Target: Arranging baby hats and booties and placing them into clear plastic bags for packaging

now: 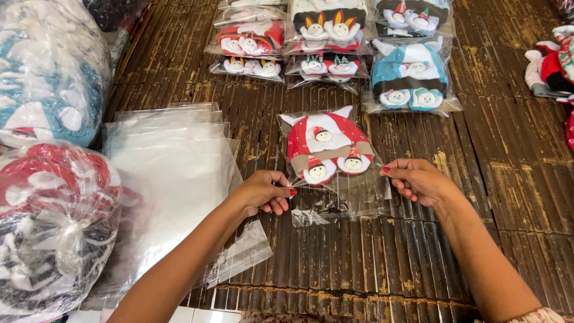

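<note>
A: Both grips pinched shut on the one clear bag (pixel 335 179). Left hand (pixel 263 192) nipping the bag's left edge between thumb and fingertips; right hand (pixel 415 179) nipping the right edge the same way.

B: And inside the bag?

A: Red and white plush set (pixel 326 149), with small round snowman faces in pointed hats, sitting in the upper part of the bag. Lower part of the bag flat and see-through, lying on the dark slatted bamboo mat (pixel 514 179) between the two hands.

B: Just beside the left hand?

A: Stack of empty clear bags (pixel 173 161), fanned out on the mat, reaching under the left forearm. Further left, two big knotted plastic sacks: red and white stuffing in the near one (pixel 54 215), blue and white in the far one (pixel 48 78).

B: Beyond the held bag?

A: Rows of packed bags at the top of the mat. Blue and white set (pixel 411 78) nearest, up and to the right; red sets (pixel 251 39) and black and white ones (pixel 327 27) behind. Well apart, at the right edge, a few loose red and white plush pieces (pixel 547 66).
</note>
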